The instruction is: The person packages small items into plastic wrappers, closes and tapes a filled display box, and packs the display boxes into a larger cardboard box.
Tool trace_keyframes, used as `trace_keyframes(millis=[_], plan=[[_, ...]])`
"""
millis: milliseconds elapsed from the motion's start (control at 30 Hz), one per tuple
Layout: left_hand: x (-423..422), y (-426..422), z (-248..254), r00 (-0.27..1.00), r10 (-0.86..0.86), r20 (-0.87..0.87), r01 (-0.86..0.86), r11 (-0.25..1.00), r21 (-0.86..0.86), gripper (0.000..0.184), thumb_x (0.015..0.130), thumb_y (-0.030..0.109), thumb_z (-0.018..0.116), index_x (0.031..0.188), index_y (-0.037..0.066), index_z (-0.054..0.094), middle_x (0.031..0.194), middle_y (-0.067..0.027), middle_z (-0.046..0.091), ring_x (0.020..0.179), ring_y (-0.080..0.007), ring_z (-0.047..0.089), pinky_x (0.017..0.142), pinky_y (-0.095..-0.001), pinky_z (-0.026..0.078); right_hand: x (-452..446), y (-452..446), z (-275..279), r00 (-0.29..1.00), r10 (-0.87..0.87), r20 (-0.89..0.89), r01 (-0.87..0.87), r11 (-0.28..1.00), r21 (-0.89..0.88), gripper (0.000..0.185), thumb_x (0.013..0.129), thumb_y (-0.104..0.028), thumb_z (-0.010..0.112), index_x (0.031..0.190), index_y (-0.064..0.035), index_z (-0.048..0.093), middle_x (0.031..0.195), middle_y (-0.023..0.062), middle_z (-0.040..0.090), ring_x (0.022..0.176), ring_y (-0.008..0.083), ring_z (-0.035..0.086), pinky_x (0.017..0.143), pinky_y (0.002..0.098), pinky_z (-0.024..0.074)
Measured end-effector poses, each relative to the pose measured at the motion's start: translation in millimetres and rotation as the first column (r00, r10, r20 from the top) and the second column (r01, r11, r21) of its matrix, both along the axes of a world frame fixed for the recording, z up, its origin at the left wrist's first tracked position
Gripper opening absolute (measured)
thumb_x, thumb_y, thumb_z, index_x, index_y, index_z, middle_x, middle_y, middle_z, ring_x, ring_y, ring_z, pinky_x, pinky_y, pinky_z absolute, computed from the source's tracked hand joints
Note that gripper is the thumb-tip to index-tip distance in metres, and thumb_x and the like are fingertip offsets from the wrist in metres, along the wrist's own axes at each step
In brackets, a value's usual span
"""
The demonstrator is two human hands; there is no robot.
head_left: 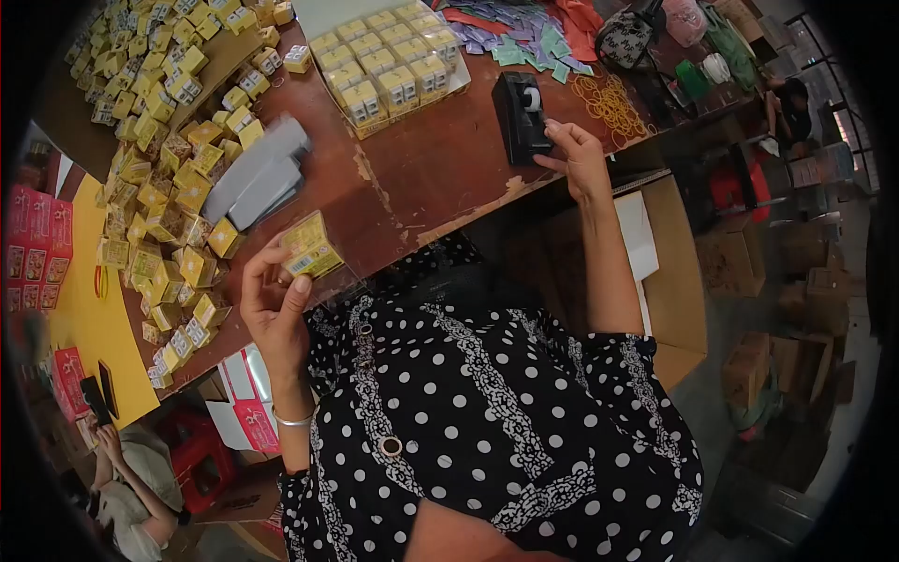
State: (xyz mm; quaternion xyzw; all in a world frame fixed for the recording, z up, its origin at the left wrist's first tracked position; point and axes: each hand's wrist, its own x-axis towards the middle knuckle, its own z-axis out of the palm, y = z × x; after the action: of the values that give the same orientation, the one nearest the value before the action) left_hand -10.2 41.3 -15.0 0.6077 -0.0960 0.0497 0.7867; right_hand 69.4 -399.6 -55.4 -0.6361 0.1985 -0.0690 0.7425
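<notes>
My left hand (273, 304) grips a small yellow printed box (312, 246) by its side, thumb in front, above the table's near edge. At the black tape dispenser (521, 122), my right hand (579, 161) has its thumb and forefinger apart, the fingertips close beside the dispenser's right side. Whether tape clings to a fingertip is too small to tell. Grey-white flat pieces (257, 178), partly blurred, lie beyond the held box. A tray (412, 110) of wrapped yellow box packs stands between the flat pieces and the dispenser.
Many loose yellow boxes (192, 187) heap at the left of the red-brown table (431, 169). Rubber bands (609, 108), coloured packets (510, 33) and a patterned bag (629, 39) lie at the far right. An open carton (679, 281) stands below the right edge. Another person (136, 487) is at lower left.
</notes>
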Motion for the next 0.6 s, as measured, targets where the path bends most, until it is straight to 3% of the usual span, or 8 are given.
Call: trace_keyframes(millis=[133, 267, 333, 467, 533, 600], plan=[[0.7, -1.0, 0.5, 1.000, -0.003, -0.005, 0.003, 0.999, -0.043, 0.038, 0.091, 0.001, 0.068, 0.127, 0.003, 0.053, 0.133, -0.0129, 0.054, 0.126, -0.0235, 0.052, 0.109, -0.0365, 0.040, -15.1, 10.5, -12.5, 0.992, -0.022, 0.124, 0.020, 1.000, 0.015, 0.014, 0.096, -0.013, 0.067, 0.099, 0.0009, 0.068, 0.123, 0.0098, 0.063, 0.100, 0.0147, 0.065, 0.082, 0.0327, 0.0609], [1.4, -3.2, 0.7, 1.000, 0.005, 0.002, -0.005, 0.999, -0.035, 0.038, 0.091, 0.001, 0.068, 0.126, 0.003, 0.054, 0.132, -0.0127, 0.054, 0.126, -0.0233, 0.052, 0.109, -0.0367, 0.040, -22.0, 16.3, -36.5, 0.991, -0.063, 0.116, 0.070, 0.996, -0.055, 0.012, 0.095, -0.009, 0.067, 0.093, 0.0029, 0.068, 0.132, 0.0145, 0.059, 0.098, 0.0138, 0.065, 0.084, 0.0311, 0.0602], [1.4, -5.9, 3.2, 1.000, -0.008, -0.003, 0.007, 0.999, -0.053, 0.038, 0.091, 0.001, 0.068, 0.126, 0.002, 0.054, 0.132, -0.0127, 0.055, 0.126, -0.0231, 0.052, 0.109, -0.0369, 0.040, -22.5, 19.5, -42.1, 0.973, -0.075, 0.220, 0.130, 0.959, -0.250, 0.015, 0.095, -0.009, 0.067, 0.088, 0.0040, 0.068, 0.133, 0.0176, 0.058, 0.095, 0.0131, 0.065, 0.086, 0.0303, 0.0599], [4.2, -7.0, 3.3, 1.000, 0.000, 0.031, 0.001, 0.999, -0.037, 0.036, 0.090, -0.001, 0.068, 0.123, 0.000, 0.055, 0.142, -0.0190, 0.050, 0.130, -0.0272, 0.051, 0.110, -0.0398, 0.041, -23.9, 6.4, -52.0, 0.970, -0.059, 0.236, 0.150, 0.909, -0.389, 0.017, 0.095, -0.010, 0.067, 0.084, 0.0035, 0.067, 0.129, 0.0164, 0.061, 0.093, 0.0120, 0.064, 0.082, 0.0278, 0.0575], [5.0, -11.3, 9.0, 0.991, 0.012, 0.131, -0.012, 1.000, -0.006, 0.034, 0.089, -0.004, 0.066, 0.122, 0.000, 0.056, 0.142, -0.0177, 0.049, 0.130, -0.0266, 0.051, 0.108, -0.0385, 0.042, -30.3, -7.0, -54.8, 0.980, 0.034, 0.194, 0.108, 0.731, -0.674, 0.018, 0.095, -0.011, 0.067, 0.083, 0.0024, 0.066, 0.122, 0.0149, 0.065, 0.091, 0.0111, 0.063, 0.076, 0.0264, 0.0535], [1.7, -10.6, 15.0, 0.988, 0.057, 0.144, -0.073, 0.991, 0.108, 0.033, 0.089, -0.006, 0.065, 0.121, -0.001, 0.057, 0.141, -0.0151, 0.049, 0.129, -0.0254, 0.052, 0.107, -0.0370, 0.043, -46.8, 32.5, 3.2, 0.959, 0.041, 0.280, 0.222, 0.506, -0.834, 0.015, 0.095, -0.009, 0.066, 0.085, 0.0018, 0.065, 0.115, 0.0130, 0.066, 0.084, 0.0115, 0.063, 0.072, 0.0251, 0.0495]])
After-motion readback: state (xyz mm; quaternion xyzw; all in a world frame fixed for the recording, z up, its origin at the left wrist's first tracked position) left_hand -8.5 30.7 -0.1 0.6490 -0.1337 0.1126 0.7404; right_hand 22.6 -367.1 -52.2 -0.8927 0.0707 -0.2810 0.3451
